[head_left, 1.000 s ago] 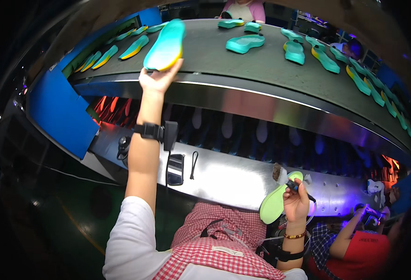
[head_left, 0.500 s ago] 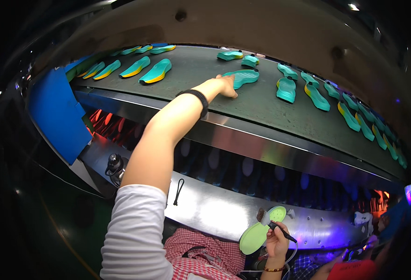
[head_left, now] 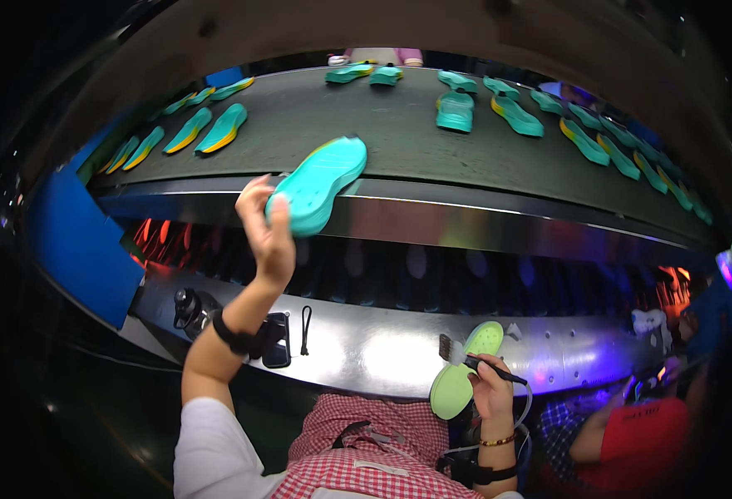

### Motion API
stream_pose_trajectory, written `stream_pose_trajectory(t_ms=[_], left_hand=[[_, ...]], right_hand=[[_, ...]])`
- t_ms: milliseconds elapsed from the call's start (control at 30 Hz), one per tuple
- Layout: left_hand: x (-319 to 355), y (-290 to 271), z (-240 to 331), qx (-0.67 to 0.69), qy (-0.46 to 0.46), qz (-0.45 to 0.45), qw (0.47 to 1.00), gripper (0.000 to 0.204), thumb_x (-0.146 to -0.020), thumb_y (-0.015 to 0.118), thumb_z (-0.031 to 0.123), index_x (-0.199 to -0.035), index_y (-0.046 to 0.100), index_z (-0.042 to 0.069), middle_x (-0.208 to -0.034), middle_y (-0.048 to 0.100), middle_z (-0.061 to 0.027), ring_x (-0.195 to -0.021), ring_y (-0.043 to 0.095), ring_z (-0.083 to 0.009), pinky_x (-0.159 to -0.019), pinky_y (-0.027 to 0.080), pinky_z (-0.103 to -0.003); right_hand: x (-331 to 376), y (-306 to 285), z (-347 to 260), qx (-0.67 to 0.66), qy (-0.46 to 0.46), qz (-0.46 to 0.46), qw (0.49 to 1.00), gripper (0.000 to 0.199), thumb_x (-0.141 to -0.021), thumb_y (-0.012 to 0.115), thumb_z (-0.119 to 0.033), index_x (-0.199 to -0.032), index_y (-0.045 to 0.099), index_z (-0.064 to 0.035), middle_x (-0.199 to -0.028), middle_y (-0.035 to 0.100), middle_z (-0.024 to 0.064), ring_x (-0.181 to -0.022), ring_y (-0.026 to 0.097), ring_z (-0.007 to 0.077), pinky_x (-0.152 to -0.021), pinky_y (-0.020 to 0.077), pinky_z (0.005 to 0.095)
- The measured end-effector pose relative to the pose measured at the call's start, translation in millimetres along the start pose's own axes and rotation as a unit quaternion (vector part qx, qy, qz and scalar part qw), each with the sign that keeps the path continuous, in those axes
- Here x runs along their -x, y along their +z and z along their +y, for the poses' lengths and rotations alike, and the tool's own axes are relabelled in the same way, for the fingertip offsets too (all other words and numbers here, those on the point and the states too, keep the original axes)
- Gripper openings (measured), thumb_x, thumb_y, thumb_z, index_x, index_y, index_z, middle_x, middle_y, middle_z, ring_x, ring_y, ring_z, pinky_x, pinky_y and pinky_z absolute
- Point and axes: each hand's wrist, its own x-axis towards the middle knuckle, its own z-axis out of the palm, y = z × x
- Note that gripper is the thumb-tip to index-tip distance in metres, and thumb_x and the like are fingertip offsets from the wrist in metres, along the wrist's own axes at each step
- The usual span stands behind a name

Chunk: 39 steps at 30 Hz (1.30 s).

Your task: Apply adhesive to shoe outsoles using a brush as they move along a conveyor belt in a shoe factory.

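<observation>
My left hand (head_left: 268, 241) grips a teal shoe sole (head_left: 320, 187) by its lower end, thumb on the near face. The sole is tilted in the air in front of the belt's metal edge, its underside with small holes toward me. In my right hand (head_left: 492, 392) is a brush (head_left: 474, 363) with dark bristles, a black handle and a thin hose trailing from its end. Beneath the brush lies a light green sole (head_left: 451, 392), partly over the front edge of the metal shelf; the right hand is close beside it.
A dark conveyor belt (head_left: 299, 112) carries several teal and yellow soles (head_left: 454, 111). Below it runs a metal shelf (head_left: 382, 345) with a black bottle (head_left: 189, 309), a phone (head_left: 277, 341) and a strap (head_left: 306, 330). A person in red (head_left: 644, 432) is at the right.
My left hand has lifted the teal sole off the belt and drawn it back toward me and to the left. The right hand still holds the brush by the green sole.
</observation>
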Motion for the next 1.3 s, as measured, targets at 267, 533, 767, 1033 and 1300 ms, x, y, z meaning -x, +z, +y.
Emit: stream_pose_trajectory(t_ms=[267,533,767,1033,1300], left_hand=[[75.8,-91.0,-9.5,0.457,-0.510,-0.211,0.697,0.057,-0.079,0.055,0.020,-0.127,0.033,0.000,-0.116,0.048,-0.0187,-0.102,0.054,-0.0292,-0.090,0.043,-0.040],[221.2,-43.3,12.4,0.542,-0.643,-0.281,0.462,0.080,-0.079,0.038,0.065,-0.134,0.028,0.007,-0.130,0.039,-0.0192,-0.117,0.040,-0.0371,-0.099,0.031,-0.051],[216.9,-19.8,44.1,0.578,-0.673,-0.206,0.412,0.092,-0.074,0.010,0.077,-0.133,0.030,0.009,-0.127,0.041,-0.0195,-0.107,0.048,-0.0374,-0.091,0.039,-0.050],[220.9,-25.4,48.1,0.618,-0.618,-0.217,0.434,0.077,-0.083,0.009,0.066,-0.131,0.032,0.011,-0.125,0.044,-0.0160,-0.113,0.046,-0.0313,-0.096,0.036,-0.045],[213.3,-24.1,25.4,0.479,-0.642,-0.106,0.589,0.074,-0.084,0.011,0.064,-0.125,0.041,0.010,-0.115,0.052,-0.0122,-0.105,0.051,-0.0270,-0.092,0.040,-0.043]], right_hand=[[16.2,9.8,-3.2,-0.010,-0.006,-0.021,1.000,0.020,-0.077,0.056,0.003,-0.097,0.058,0.0046,-0.097,0.061,0.0171,-0.088,0.060,0.0223,-0.081,0.0474,0.0308],[11.1,45.1,4.9,0.041,0.035,-0.117,0.992,0.020,-0.077,0.055,0.003,-0.097,0.057,0.0046,-0.098,0.061,0.0202,-0.089,0.060,0.0252,-0.083,0.0474,0.0354],[-10.4,62.7,25.2,0.114,0.058,-0.096,0.987,0.021,-0.076,0.061,0.001,-0.096,0.060,0.0055,-0.093,0.063,0.0132,-0.084,0.058,0.0158,-0.078,0.0461,0.0261],[-26.9,83.0,28.1,0.173,0.020,-0.096,0.980,0.019,-0.075,0.064,-0.004,-0.092,0.062,0.0043,-0.087,0.064,0.0089,-0.078,0.059,0.0119,-0.071,0.0465,0.0231],[16.7,109.1,16.1,0.525,-0.210,-0.306,0.766,0.018,-0.067,0.067,-0.003,-0.085,0.065,-0.0001,-0.084,0.065,0.0148,-0.078,0.063,0.0251,-0.072,0.0489,0.0312]])
